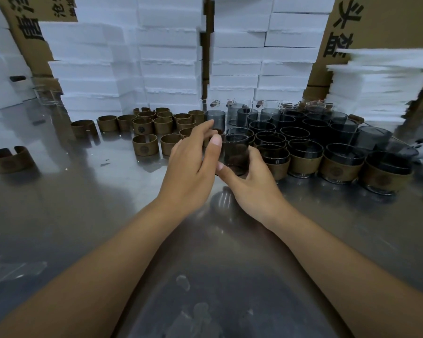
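Note:
A dark smoked-glass cup (233, 152) is held just above the steel table (83, 203) at the centre. My right hand (252, 184) grips it from below and the right, thumb across its lower front. My left hand (193, 162) reaches forward beside the cup's left side with fingers extended and its thumb against the glass; its fingertips point toward the brown sleeves. Several open brown wooden sleeves (145, 145) stand to the left. Several dark glasses (303, 132), some wearing brown sleeves (337, 169), crowd the right.
Stacks of white foam boxes (171, 57) and cardboard cartons (381, 23) wall off the back. A pile of white foam sheets (376, 89) sits at the right. One lone sleeve (10, 159) stands far left. Clear glasses (47, 93) stand at the back left.

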Demonstrator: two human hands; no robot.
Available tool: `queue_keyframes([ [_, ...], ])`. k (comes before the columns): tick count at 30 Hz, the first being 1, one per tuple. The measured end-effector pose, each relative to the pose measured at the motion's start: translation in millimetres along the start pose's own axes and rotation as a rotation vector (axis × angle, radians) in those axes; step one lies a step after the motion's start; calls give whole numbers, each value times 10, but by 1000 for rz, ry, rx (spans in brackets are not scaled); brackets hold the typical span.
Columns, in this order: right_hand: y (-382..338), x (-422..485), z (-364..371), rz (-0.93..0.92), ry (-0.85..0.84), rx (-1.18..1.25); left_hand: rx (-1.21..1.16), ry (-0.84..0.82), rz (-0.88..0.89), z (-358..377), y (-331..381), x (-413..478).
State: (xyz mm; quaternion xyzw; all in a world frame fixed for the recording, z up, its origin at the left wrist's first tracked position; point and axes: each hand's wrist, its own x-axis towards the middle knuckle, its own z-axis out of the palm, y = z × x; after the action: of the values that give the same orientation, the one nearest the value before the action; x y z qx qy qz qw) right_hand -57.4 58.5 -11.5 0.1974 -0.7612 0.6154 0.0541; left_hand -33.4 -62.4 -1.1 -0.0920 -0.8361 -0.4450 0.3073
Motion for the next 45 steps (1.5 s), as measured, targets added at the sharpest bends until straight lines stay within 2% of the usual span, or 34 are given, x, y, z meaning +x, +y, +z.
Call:
queue_keyframes([
  [9,40,5,-8,-70,-93,-36,-13,-84,14,7,-25,1],
  [16,72,21,3,-94,-70,-24,114,-83,72,30,-6,-32],
  [24,83,26,-5,-115,-79,-40,93,-109,147,44,49,-55],
  [38,92,53,6,-48,-72,60,44,47,281,-8,181,-52],
  [45,79,44,2,-25,-32,161,79,143,285,-24,166,-35],
])
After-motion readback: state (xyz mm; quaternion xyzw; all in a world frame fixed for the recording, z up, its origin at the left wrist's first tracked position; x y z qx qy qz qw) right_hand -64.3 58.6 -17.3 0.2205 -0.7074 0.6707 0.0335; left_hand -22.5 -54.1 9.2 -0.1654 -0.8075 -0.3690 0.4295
